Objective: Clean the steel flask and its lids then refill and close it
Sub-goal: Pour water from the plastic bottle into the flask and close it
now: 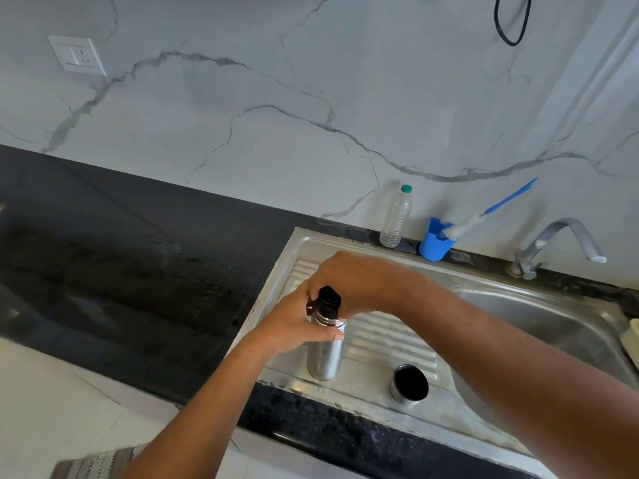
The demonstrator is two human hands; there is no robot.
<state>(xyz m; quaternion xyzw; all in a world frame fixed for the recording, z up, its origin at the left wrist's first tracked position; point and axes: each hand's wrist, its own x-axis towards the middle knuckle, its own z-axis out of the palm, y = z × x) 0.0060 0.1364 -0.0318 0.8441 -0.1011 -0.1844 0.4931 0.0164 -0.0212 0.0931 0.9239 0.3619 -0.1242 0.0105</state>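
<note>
The flask (325, 354) stands upright on the drainboard (390, 337). The left hand (294, 323) wraps round its neck. The right hand (359, 281) curls round the black stopper (328, 300) on top. The steel cap (409, 383) sits just right, mouth up.

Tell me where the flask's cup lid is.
In the head view, the cup lid stands on the ribbed drainboard, right of the steel flask, near its front edge.
</note>
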